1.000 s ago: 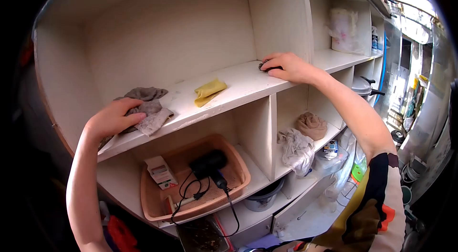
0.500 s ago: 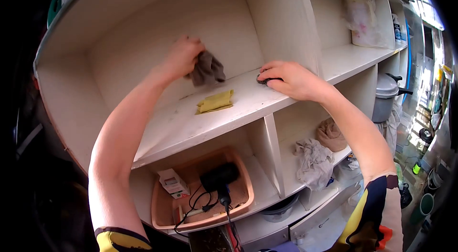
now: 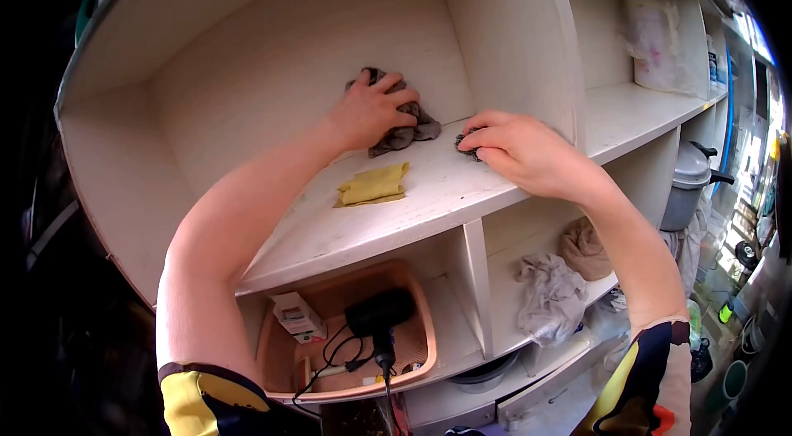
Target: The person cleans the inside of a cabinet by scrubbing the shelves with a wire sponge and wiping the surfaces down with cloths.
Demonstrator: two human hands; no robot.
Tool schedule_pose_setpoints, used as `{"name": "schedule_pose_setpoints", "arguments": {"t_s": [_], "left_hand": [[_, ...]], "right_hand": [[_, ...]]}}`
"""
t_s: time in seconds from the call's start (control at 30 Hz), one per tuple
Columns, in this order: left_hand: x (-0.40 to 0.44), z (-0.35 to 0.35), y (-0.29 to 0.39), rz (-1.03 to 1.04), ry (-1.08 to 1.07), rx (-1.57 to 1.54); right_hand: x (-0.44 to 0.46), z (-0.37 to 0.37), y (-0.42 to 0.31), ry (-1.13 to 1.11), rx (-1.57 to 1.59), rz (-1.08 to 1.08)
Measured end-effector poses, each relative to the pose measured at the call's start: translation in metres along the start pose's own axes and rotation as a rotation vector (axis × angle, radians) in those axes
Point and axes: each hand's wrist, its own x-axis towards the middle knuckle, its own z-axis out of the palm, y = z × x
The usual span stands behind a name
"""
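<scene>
My left hand (image 3: pixel 373 112) presses a crumpled grey-brown cloth (image 3: pixel 406 136) against the back of the white shelf (image 3: pixel 330 226), its fingers bent over the fabric. To the right, my right hand (image 3: pixel 516 149) grips a small dark scouring pad (image 3: pixel 469 144) on the same shelf, near the upright divider. A folded yellow cloth (image 3: pixel 373 184) lies on the shelf below my left hand and touches neither hand.
Below, an orange-pink basket (image 3: pixel 429 329) holds a black hair dryer (image 3: pixel 381 311) and a white box (image 3: pixel 299 317). Right of it lie a pale cloth (image 3: pixel 553 296) and a brown cloth (image 3: pixel 584 248). A metal pot (image 3: pixel 685 187) stands farther right.
My left hand first lifted the grey-brown cloth from the shelf's left front, then carried it right to the back. My right hand still holds the scouring pad. The view has shifted.
</scene>
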Motion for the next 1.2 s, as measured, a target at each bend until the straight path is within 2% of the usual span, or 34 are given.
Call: {"name": "schedule_pose_setpoints", "arguments": {"t_s": [0.03, 0.1, 0.13, 0.2, 0.23, 0.27, 0.33, 0.37, 0.43, 0.5, 0.57, 0.7, 0.77, 0.83, 0.87, 0.93, 0.97, 1.03, 1.07, 1.13, 1.2], "left_hand": [[0.011, 0.017, -0.015, 0.001, -0.005, 0.000], [0.042, 0.058, -0.061, -0.504, -0.243, 0.339], [0.031, 0.026, -0.074, -0.420, 0.016, 0.241], [0.029, -0.028, -0.094, -0.581, 0.232, 0.252], [0.038, -0.032, -0.103, -0.825, 0.185, 0.357], [0.044, -0.032, -0.108, -0.824, 0.193, 0.356], [0.056, -0.027, -0.112, -1.026, 0.304, 0.240], [0.061, -0.027, -0.102, -1.020, 0.313, 0.236], [0.061, -0.020, -0.065, -0.712, 0.170, 0.254], [0.057, -0.011, -0.031, -0.344, 0.133, 0.126], [0.056, 0.000, -0.001, -0.076, 0.061, 0.069], [0.084, 0.002, -0.021, -0.122, 0.104, 0.058], [0.109, -0.012, -0.055, -0.359, 0.364, 0.168], [0.130, -0.034, -0.085, -0.585, 0.362, 0.254], [0.136, -0.040, -0.098, -0.583, 0.376, 0.256], [0.146, -0.048, -0.118, -0.829, 0.321, 0.307], [0.154, -0.046, -0.118, -0.830, 0.325, 0.304], [0.170, -0.037, -0.113, -0.979, 0.446, 0.144], [0.176, -0.037, -0.108, -0.979, 0.455, 0.149], [0.173, -0.034, -0.092, -0.782, 0.253, 0.303], [0.153, -0.032, -0.080, -0.672, 0.262, 0.191]], "right_hand": [[0.000, 0.001, 0.001, 0.012, -0.007, -0.014], [-0.001, 0.002, 0.004, 0.023, -0.013, -0.029], [-0.001, 0.003, 0.005, 0.035, -0.018, -0.037], [-0.001, 0.000, 0.004, 0.046, -0.036, -0.052], [-0.002, 0.000, 0.001, 0.044, -0.032, -0.035], [-0.003, 0.000, 0.000, 0.042, -0.027, -0.014], [-0.004, 0.002, -0.001, 0.063, -0.049, -0.020], [-0.004, 0.003, 0.001, 0.080, -0.066, -0.031], [-0.005, 0.006, 0.004, 0.089, -0.108, -0.040], [-0.005, 0.008, 0.004, 0.097, -0.146, -0.052], [-0.006, 0.008, 0.004, 0.103, -0.133, -0.051], [-0.006, 0.007, 0.003, 0.081, -0.138, -0.041], [-0.007, 0.007, 0.004, 0.091, -0.149, -0.065], [-0.007, 0.006, 0.004, 0.088, -0.161, -0.055], [-0.007, 0.006, 0.005, 0.091, -0.148, -0.061], [-0.008, 0.006, 0.004, 0.106, -0.136, -0.060], [-0.009, 0.007, 0.004, 0.106, -0.141, -0.059], [-0.008, 0.007, 0.004, 0.114, -0.129, -0.075], [-0.007, 0.006, 0.004, 0.121, -0.135, -0.080], [-0.009, 0.005, 0.002, 0.110, -0.143, -0.072], [-0.009, 0.005, 0.002, 0.112, -0.153, -0.073]]}}
